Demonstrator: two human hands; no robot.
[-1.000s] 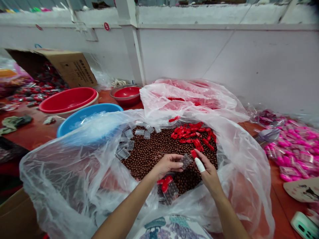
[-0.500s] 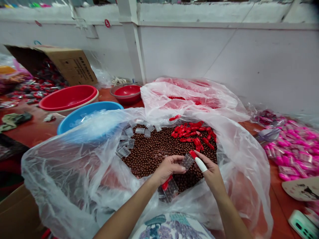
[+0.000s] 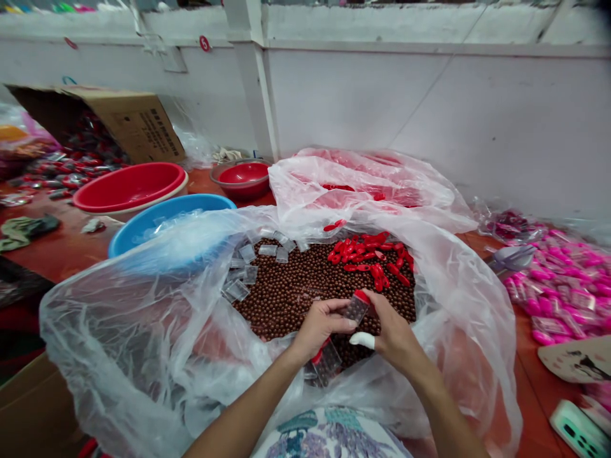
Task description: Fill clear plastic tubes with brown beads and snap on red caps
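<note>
My left hand [image 3: 324, 324] pinches a small clear plastic container [image 3: 356, 310] between thumb and fingers, tilted above the brown beads. Small dark balls seem to show through its wall. A red cap [image 3: 361, 296] sits on its upper end. My right hand [image 3: 394, 334] touches the cap with its fingers, while its thumb, in a white covering, stands apart below. Under my left wrist lie clear containers [image 3: 328, 364] with red on them, partly hidden. Brown beads [image 3: 286, 292] fill a clear plastic bag [image 3: 157, 331]. Loose red caps [image 3: 360, 251] lie on the beads at the right.
Clear empty containers [image 3: 238, 291] lie at the beads' left edge. Blue [image 3: 119, 238] and red [image 3: 86, 197] basins stand left, near a cardboard box [image 3: 138, 127]. Another bag [image 3: 305, 184] with red pieces is behind. Pink packed items [image 3: 563, 286] and a phone [image 3: 575, 432] lie right.
The red cap has moved from my right fingers onto the container's end. My right thumb has swung down and away from it. My left hand has stayed nearly in place.
</note>
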